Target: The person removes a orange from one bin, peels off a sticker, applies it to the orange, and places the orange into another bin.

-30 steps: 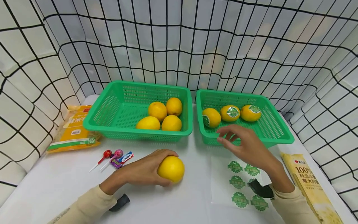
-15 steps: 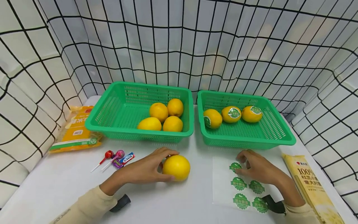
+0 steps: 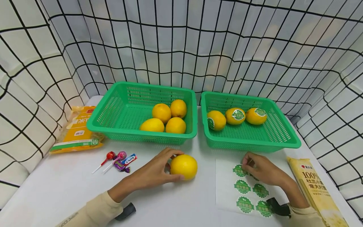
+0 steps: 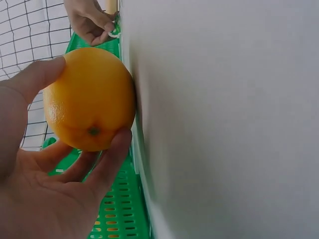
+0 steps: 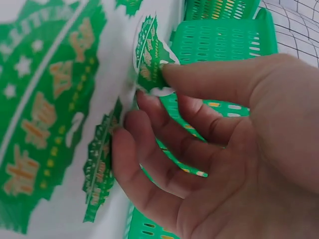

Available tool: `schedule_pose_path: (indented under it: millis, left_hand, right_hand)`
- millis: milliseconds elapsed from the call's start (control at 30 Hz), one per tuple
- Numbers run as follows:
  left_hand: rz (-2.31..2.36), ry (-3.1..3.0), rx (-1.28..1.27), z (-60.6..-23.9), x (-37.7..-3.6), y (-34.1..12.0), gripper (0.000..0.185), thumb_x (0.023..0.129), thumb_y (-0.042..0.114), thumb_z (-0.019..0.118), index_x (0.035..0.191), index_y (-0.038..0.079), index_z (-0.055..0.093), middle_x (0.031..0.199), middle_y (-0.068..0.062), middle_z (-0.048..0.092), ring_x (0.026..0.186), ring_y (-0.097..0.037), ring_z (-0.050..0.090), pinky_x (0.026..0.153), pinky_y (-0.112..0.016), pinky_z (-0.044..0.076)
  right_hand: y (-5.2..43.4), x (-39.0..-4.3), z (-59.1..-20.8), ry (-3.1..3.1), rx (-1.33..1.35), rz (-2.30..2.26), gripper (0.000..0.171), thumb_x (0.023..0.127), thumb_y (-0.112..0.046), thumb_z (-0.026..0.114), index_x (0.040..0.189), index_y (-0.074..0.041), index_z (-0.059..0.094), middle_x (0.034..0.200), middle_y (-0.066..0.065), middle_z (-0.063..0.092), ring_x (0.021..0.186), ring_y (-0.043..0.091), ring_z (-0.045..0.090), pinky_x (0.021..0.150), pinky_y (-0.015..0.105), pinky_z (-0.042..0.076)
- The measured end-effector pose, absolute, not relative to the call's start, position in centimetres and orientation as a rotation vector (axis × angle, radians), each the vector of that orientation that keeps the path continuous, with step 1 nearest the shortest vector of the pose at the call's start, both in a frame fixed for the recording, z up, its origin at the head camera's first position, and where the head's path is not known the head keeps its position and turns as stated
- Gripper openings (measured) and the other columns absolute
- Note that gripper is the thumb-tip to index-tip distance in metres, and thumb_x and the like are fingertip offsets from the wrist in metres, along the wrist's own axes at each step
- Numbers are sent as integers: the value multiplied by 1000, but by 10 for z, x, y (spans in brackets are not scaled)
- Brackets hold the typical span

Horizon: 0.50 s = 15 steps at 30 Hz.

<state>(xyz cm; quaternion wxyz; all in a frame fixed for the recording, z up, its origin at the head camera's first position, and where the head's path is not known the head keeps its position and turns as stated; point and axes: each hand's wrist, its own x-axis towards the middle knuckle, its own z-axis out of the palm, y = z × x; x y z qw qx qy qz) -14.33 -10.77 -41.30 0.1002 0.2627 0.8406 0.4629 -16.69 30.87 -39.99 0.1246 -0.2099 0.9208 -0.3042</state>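
Left hand (image 3: pixel 154 171) grasps a round yellow-orange citrus fruit (image 3: pixel 183 166) on the white worktop's near middle, while right hand (image 3: pixel 262 170) pinches a round green sticker (image 5: pixel 149 57) off the white backing sheet (image 3: pixel 227 192). Labelling seems underway; next, the sticker likely needs pressing onto the fruit.

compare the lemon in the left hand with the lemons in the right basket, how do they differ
The lemon gripped by the left hand lies on the white table; the three lemons lie in the right basket. The held lemon shows no label, while those three each bear a green sticker. Nothing touches those three. All are yellow and much alike in size. The right hand pinches a sticker on the sheet.
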Motion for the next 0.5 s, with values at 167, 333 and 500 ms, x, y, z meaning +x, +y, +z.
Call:
schedule_pose_path:
  millis: [167, 333, 500]
  left_hand:
    - [1317, 2505, 813, -410, -143, -111, 71, 93, 36, 85, 152, 14, 52, 147, -3, 53, 124, -21, 52, 98, -38, 53]
    - [1283, 2501, 831, -408, -143, -112, 73, 94, 34, 83, 155, 13, 50, 149, -3, 51, 128, -21, 51, 108, -49, 49]
    - [1284, 2478, 839, -408, -143, -112, 72, 95, 32, 82, 156, 12, 49, 149, -4, 51, 129, -21, 51, 109, -48, 49]
  right_hand:
    - [308, -166, -394, 2684, -644, -919, 8, 106, -11, 66, 106, -8, 59, 101, 0, 66, 94, 13, 66, 77, 28, 58]
    - [309, -163, -388, 2665, -643, -961, 9, 107, -13, 64, 108, -8, 57, 102, 1, 67, 96, 13, 68, 75, 28, 57]
    - [298, -157, -379, 2603, -690, -1051, 7, 109, -15, 63, 109, -9, 60, 107, 4, 68, 100, 13, 69, 78, 30, 60]
